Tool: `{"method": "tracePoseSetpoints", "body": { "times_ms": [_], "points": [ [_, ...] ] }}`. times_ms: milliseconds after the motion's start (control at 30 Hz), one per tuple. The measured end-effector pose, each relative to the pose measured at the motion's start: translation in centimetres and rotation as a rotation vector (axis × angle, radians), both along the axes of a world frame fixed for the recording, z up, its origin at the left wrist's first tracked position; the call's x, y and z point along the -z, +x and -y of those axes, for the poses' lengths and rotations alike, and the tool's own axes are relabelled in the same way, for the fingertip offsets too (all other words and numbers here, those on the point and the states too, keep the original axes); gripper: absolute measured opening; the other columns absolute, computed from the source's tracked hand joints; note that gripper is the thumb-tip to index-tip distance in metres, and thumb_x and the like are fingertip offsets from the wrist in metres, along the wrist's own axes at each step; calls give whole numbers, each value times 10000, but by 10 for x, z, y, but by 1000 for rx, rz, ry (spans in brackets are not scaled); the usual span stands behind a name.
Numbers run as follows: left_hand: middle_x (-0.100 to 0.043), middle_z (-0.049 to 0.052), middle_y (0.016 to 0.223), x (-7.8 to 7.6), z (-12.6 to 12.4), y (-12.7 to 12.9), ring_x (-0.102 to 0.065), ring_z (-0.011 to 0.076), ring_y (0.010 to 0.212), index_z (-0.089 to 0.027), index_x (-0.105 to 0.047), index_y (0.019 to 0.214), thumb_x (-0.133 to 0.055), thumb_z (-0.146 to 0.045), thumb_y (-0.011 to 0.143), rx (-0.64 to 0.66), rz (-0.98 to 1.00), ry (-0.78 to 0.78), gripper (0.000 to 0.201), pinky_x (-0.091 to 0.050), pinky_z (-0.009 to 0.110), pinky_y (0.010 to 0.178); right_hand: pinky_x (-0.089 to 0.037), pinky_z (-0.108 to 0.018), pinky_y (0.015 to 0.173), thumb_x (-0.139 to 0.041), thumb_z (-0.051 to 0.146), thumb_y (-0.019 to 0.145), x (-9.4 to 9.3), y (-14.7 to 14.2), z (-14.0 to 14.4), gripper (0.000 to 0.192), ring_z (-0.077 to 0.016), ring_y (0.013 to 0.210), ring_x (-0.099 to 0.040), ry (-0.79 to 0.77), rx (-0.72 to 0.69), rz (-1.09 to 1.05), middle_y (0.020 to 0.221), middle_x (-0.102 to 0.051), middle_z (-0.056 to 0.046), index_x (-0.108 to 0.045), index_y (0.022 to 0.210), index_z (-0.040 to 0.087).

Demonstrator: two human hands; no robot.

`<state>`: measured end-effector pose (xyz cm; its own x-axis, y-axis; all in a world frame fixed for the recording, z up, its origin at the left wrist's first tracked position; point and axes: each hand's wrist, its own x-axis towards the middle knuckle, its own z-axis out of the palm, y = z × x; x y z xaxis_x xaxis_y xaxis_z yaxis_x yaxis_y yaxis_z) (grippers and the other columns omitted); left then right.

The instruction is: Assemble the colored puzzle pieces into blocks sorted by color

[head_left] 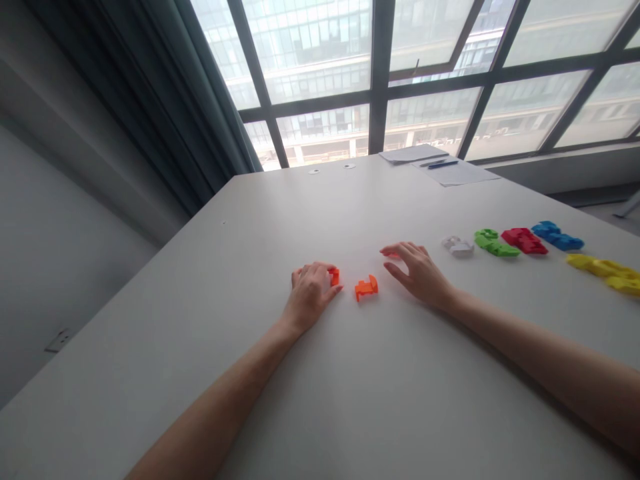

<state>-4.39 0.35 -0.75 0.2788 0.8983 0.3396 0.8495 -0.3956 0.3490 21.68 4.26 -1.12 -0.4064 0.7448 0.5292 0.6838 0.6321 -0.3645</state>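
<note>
My left hand (313, 290) rests low over the table, with its index finger and thumb around a small orange plastic piece (335, 277). A second orange plastic piece (367, 287), with a raised end, lies loose on the table between my two hands. To the right of it, my right hand (413, 267) hovers with thumb and fingers apart. A pinkish-orange piece (394, 255) shows partly behind the right fingers; the rest of it is hidden, and contact cannot be made out.
Along the right side of the white table (280, 220) lie plastic pieces: clear white (458, 246), green (496, 243), red (525, 241), blue (557, 236) and yellow (607, 272). Paper sheets (465, 174) with pens (443, 164) lie at the far edge, before the window.
</note>
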Motion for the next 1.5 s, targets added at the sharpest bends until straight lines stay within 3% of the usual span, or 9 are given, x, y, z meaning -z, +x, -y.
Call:
{"method": "tracePoseSetpoints", "body": {
  "times_ms": [100,233,433,667,933,1200,1333,1500],
  "points": [
    [-628,74,1153,0,0,0,-570,232,1090,-216,-532,1111,-604,-244,898,41,36,37,227,-325,440,992,-398,-428,890,-459,311,951,2,3,-4,181,-252,1008,-615,-15,27,-45,1054,-676,-86,-562,1065,217],
    [-628,75,1133,-3,3,2,-582,216,1097,-214,-525,1104,-612,-318,899,124,109,144,246,-362,402,987,-375,-423,913,-460,299,957,-1,-2,3,159,-246,1028,-601,18,-72,-8,1044,-677,-76,-567,1054,232],
    [-700,4,885,-8,11,10,-651,172,826,-200,-560,944,-716,-473,783,209,203,239,353,-363,390,998,-349,-404,959,-498,298,952,-11,-13,20,111,-200,950,-619,24,-280,3,982,-697,-46,-592,959,238],
    [-691,-1,788,-9,13,14,-635,151,713,-182,-588,874,-724,-528,744,285,223,297,394,-391,372,937,-389,-384,913,-553,328,929,-14,-21,30,111,-189,904,-601,-39,-361,-93,934,-682,-47,-581,953,223],
    [-655,-14,713,-11,17,17,-593,141,657,-185,-572,824,-704,-539,762,319,134,397,383,-427,326,836,-430,-347,815,-599,332,888,-20,-36,47,125,-169,771,-613,-242,-265,-183,816,-680,-8,-561,841,223],
    [-682,-12,758,-15,20,17,-588,147,729,-194,-586,871,-632,-411,879,383,60,410,223,-412,317,847,-437,-320,756,-656,203,780,-17,-39,48,140,-157,749,-593,-312,-170,-253,779,-653,22,-518,777,225],
    [-696,6,812,-17,21,16,-589,151,781,-189,-604,999,-560,-304,940,408,65,385,137,-429,305,837,-436,-333,790,-629,202,805,-18,-37,47,120,-162,789,-598,-305,-166,-276,812,-644,13,-510,798,223],
    [-697,19,843,-15,20,16,-588,160,806,-199,-599,1133,-554,-259,943,427,56,347,205,-458,296,798,-456,-326,753,-599,259,855,-20,-36,45,87,-170,785,-590,-285,-189,-301,821,-623,-5,-521,836,225]
  ]
}}
